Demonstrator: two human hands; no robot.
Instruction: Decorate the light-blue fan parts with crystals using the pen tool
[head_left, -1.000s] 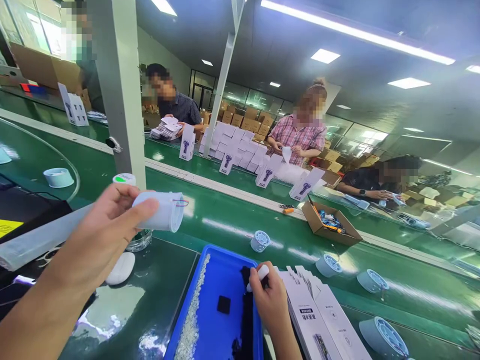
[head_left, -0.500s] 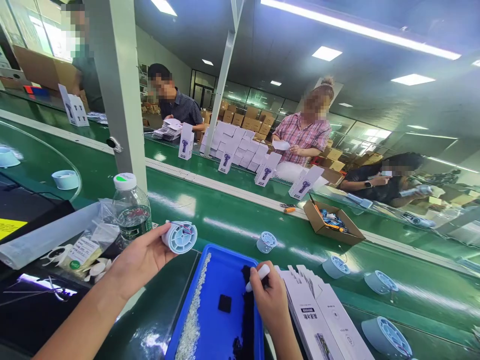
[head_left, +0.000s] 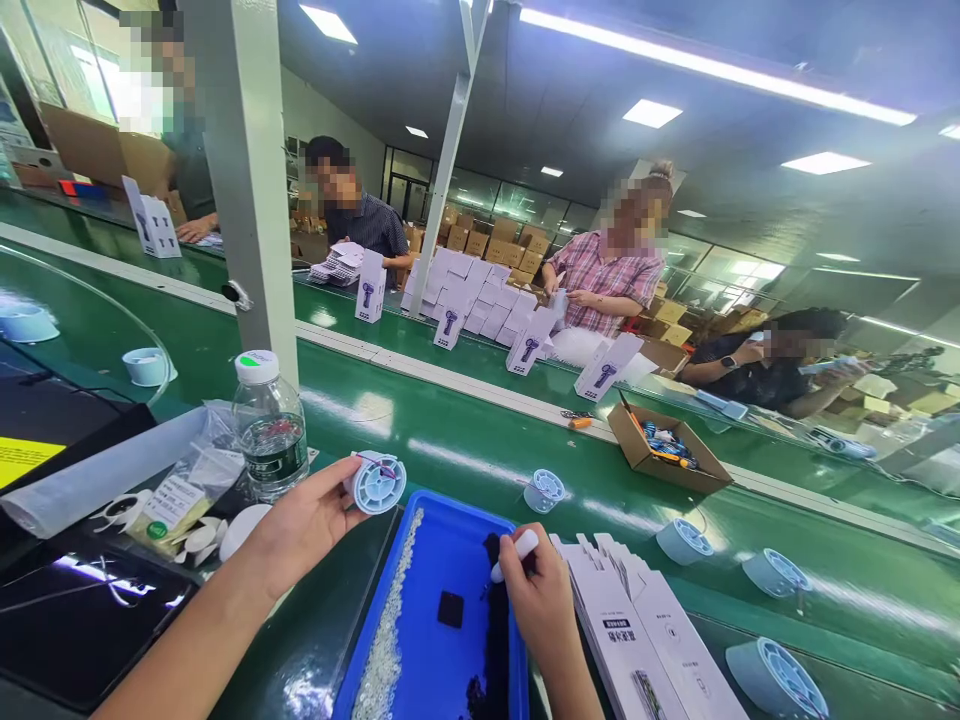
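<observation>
Pinched in my left hand (head_left: 311, 525) is a light-blue round plastic fan housing (head_left: 379, 484), its spoked face and thin dark wires toward me. It is held above the green belt, just past the tray's far left corner. My right hand (head_left: 538, 590) is closed around a white pen-like tool (head_left: 517, 553), whose lower end points into small black parts (head_left: 496, 640) along the tray's right side. The blue tray (head_left: 420, 600) also holds small clear-white pieces (head_left: 380, 650) along its left side and a black square (head_left: 451, 609) in the middle.
Several light-blue housings (head_left: 776, 677) sit on the green belt (head_left: 465, 455). Flat white cartons (head_left: 622, 620) lie right of the tray. A water bottle (head_left: 271, 440) and a plastic bag (head_left: 176, 500) stand left. Beyond are a cardboard box (head_left: 660, 455) and several co-workers.
My left hand has moved slightly right with the fan housing. Housings on the belt have shifted right. My right hand stays over the black parts. A co-worker opposite now holds something pale blue.
</observation>
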